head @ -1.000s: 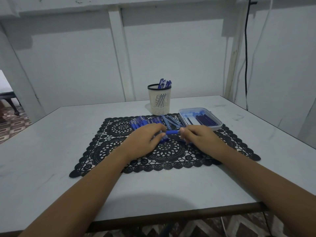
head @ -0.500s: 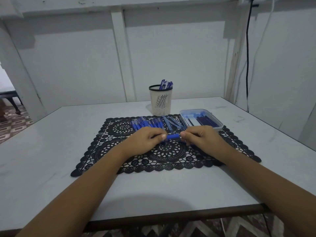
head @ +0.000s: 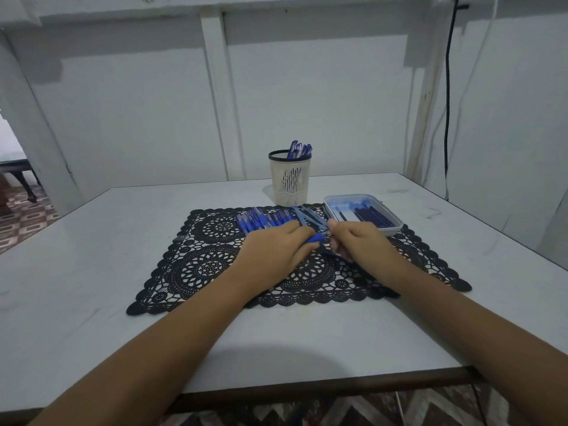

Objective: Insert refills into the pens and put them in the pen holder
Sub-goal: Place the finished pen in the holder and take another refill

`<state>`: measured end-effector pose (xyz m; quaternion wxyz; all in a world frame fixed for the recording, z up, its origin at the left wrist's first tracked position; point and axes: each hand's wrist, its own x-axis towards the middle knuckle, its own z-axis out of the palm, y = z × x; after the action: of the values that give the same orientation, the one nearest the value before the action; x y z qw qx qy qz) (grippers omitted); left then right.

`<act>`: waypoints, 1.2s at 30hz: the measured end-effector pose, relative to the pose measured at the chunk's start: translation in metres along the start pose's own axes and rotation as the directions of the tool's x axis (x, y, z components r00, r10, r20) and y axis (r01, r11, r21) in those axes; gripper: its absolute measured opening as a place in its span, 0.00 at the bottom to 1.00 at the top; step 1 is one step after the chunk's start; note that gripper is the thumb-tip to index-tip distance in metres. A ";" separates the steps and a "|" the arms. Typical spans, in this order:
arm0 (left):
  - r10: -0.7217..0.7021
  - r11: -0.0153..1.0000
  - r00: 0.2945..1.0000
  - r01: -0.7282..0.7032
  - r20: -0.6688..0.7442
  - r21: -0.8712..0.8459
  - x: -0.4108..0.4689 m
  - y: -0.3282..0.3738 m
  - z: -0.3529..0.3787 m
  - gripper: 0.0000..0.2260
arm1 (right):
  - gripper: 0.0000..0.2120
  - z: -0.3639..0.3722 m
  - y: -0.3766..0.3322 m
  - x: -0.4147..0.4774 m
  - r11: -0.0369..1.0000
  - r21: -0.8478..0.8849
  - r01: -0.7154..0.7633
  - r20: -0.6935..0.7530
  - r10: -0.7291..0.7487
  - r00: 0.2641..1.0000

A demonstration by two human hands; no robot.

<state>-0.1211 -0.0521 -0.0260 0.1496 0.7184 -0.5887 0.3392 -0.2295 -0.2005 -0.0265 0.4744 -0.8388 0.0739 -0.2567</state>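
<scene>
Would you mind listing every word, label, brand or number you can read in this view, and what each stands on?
No text can be read anywhere in this view.
On the pens in the pen holder: any print is too small and blurred.
On the row of pens on the mat and the held pen: likewise blurred.
On the tray: no label shows.

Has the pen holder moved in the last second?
No. The pen holder stands at the far edge of the black mat, left of the tray, as before.
</scene>
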 end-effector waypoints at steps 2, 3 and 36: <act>0.032 0.999 0.999 -0.031 -0.030 0.043 0.000 0.001 0.004 0.17 | 0.21 0.000 -0.001 -0.001 1.000 0.009 0.016 -0.009 -0.016 1.000; 0.040 0.998 0.999 -0.039 -0.027 0.040 0.000 0.001 0.004 0.17 | 0.20 0.000 -0.001 -0.001 0.999 -0.017 0.038 -0.007 -0.038 0.999; 0.186 0.967 0.972 -0.155 -0.144 0.203 0.005 0.001 -0.006 0.13 | 0.21 0.008 -0.008 0.003 0.840 0.489 -0.234 0.110 0.207 0.972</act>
<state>-0.1238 -0.0527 -0.0189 0.0976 0.6460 -0.5991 0.4627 -0.2238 -0.1912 -0.0221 0.7028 -0.6802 0.0885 -0.1886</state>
